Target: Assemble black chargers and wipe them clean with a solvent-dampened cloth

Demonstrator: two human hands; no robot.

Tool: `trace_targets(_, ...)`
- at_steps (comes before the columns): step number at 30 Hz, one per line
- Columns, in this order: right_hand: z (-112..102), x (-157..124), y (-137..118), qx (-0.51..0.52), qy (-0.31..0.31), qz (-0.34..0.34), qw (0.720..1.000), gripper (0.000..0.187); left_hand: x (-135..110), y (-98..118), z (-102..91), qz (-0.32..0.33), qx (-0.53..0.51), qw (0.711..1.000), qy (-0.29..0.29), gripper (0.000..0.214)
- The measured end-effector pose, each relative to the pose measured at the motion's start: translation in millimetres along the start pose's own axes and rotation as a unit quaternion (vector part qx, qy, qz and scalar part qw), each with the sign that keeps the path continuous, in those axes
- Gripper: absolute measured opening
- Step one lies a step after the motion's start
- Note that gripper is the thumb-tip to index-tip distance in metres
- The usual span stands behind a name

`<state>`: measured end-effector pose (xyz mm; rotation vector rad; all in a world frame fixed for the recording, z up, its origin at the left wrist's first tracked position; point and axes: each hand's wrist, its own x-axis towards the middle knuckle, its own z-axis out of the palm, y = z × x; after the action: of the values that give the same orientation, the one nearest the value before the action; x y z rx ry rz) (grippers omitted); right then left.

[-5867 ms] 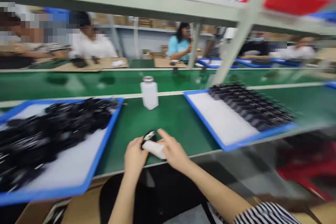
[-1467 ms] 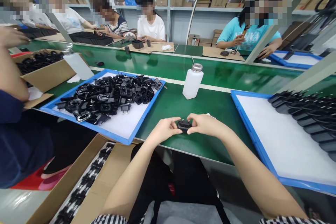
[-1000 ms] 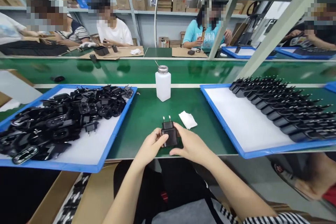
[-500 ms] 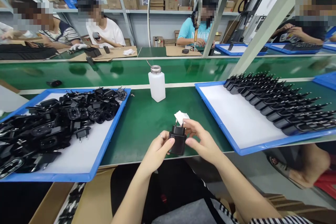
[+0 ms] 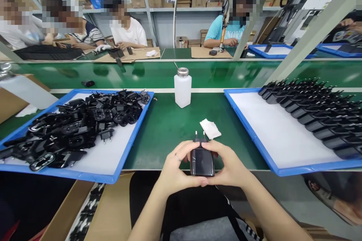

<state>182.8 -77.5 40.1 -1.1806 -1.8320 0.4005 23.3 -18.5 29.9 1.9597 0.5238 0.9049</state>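
Observation:
A black plug adapter [image 5: 202, 162] with two metal pins is held between both hands over the table's near edge, its pins pointing away from me. My left hand [image 5: 177, 167] grips its left side, fingers at the pin end and thumb at the near end. On the other side my right hand [image 5: 228, 163] closes round it in the same way, and the two thumbs meet at the near end. A folded white cloth or tissue [image 5: 210, 129] lies just beyond the pins. Farther back stands a white bottle [image 5: 183, 89] with a metal cap.
At left, a blue-rimmed tray [image 5: 124, 158] bears a heap of black plug parts [image 5: 76, 120]. A second blue-rimmed tray [image 5: 251, 147] at right holds rows of black adapters [image 5: 313, 115]. A slanted metal post [image 5: 316, 26] rises behind it. Several people work across the green bench.
The adapter has been turned to show a glossy face, and my right hand has shifted from its pins to grip its side. My view has swung slightly left; the white cloth is more exposed.

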Motion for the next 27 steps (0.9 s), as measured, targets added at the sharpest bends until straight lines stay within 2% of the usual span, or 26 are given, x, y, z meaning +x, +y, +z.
trace_targets(3,-1.0,1.0,-2.6,-0.012,-0.018,-0.014,1.000,0.060,1.1,4.1,-7.7,0.041,0.044,0.998,-0.017,0.056)
trace_targets(8,-5.7,4.9,-8.2,-0.036,-0.029,-0.065,0.997,0.055,-0.4,8.1,-2.3,0.078,0.020,0.996,0.033,0.055)
trace_targets(12,-6.2,4.6,-9.1,-0.033,-0.023,-0.081,0.996,0.053,-0.2,9.5,1.6,0.092,-0.005,0.995,0.044,0.055)
trace_targets(16,-5.7,1.9,-11.0,-0.005,-0.022,-0.011,1.000,0.055,-1.2,3.7,0.9,0.065,-0.010,0.997,0.030,0.056)
trace_targets(22,-7.4,3.5,-16.9,0.129,-0.104,0.092,0.982,0.075,-7.9,-15.1,11.5,0.020,-0.131,0.991,0.036,0.060)
trace_targets(24,0.9,0.3,-16.6,0.205,-0.094,0.109,0.968,0.074,-14.7,-17.4,20.5,-0.013,-0.178,0.983,0.051,0.062)
trace_targets(27,18.4,-14.7,-11.5,0.277,-0.046,0.106,0.954,0.073,-26.9,-16.8,35.1,-0.061,-0.270,0.959,0.061,0.067)
